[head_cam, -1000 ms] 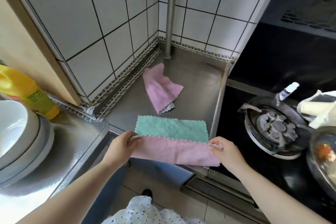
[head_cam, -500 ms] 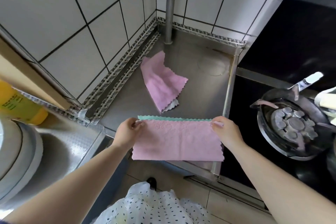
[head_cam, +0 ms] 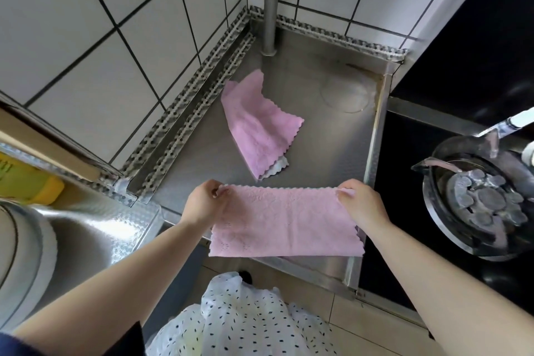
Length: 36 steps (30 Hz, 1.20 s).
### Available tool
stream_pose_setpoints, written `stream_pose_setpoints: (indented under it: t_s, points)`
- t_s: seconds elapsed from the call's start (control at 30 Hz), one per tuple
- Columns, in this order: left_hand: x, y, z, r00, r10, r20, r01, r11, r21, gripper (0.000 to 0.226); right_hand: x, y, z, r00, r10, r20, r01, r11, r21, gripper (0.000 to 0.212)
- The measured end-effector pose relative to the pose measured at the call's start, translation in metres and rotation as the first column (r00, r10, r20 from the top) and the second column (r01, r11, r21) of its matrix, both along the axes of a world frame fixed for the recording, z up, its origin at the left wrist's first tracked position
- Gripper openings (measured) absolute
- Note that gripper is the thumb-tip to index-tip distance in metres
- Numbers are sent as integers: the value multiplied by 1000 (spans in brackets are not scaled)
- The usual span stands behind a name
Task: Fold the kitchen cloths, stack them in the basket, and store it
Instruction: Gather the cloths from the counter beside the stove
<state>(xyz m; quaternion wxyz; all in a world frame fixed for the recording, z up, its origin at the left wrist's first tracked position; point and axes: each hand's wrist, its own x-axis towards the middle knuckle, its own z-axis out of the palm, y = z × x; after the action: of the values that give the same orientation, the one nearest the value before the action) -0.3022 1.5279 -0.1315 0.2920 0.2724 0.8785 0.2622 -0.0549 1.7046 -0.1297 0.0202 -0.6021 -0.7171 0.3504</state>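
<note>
A pink kitchen cloth [head_cam: 284,222] lies folded in half at the front edge of the steel counter [head_cam: 332,136]. My left hand [head_cam: 203,202] pinches its far left corner and my right hand [head_cam: 361,202] pinches its far right corner. The near part of the cloth hangs over the counter's edge. Its green side is hidden inside the fold. A second pink cloth [head_cam: 257,124] lies crumpled farther back on the counter, with a white edge showing under its near corner. No basket is in view.
A steel pole [head_cam: 271,3] rises at the tiled back corner. A black stove with a burner [head_cam: 485,196] sits to the right. A steel sink basin [head_cam: 72,234], stacked plates [head_cam: 20,263] and a yellow bottle [head_cam: 26,179] are at left.
Both hands carried the near pink edge away over the green half, so the cloth now lies doubled with only pink showing. The camera tilted down and closer.
</note>
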Motion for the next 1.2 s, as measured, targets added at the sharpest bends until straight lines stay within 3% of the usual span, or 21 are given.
stream_pose_setpoints:
  t_s: [0.2, 0.3, 0.37, 0.47, 0.6, 0.7, 0.87, 1.07, 1.2]
  points:
    - [-1, 1, -4, 1000, -7, -15, 7, 1000, -26, 16, -2, 3, -4, 999, 14, -46, -13, 999, 33, 23]
    - [3, -7, -7, 992, 3, -123, 6, 997, 74, 25, -4, -1, -2, 995, 7, -103, 3, 995, 98, 34]
    - [10, -14, -6, 950, -65, -307, 120, 979, 165, 33, -5, -11, 1, 989, 64, -135, -29, 970, 243, 36]
    - [36, -16, -6, 819, -248, -517, 407, 887, 218, 42, -13, -43, -1, 955, 290, -67, -244, 891, 383, 40]
    - [82, 1, -18, 694, -499, -519, 593, 805, 20, 49, -42, -85, -13, 858, 512, 38, -489, 792, 365, 46]
    - [96, 6, -33, 680, -590, -436, 589, 793, -154, 69, -55, -94, -22, 835, 523, 174, -551, 787, 279, 53]
    - [91, -2, -44, 643, -589, -490, 605, 783, -147, 54, -36, -91, -43, 761, 522, 384, -634, 724, 271, 60]
    - [71, -12, -37, 609, -621, -493, 525, 782, -335, 79, -23, -79, -51, 767, 466, 442, -609, 745, 273, 74]
    - [59, -21, -34, 637, -591, -495, 445, 806, -390, 88, -11, -72, -48, 742, 468, 480, -628, 737, 252, 76]
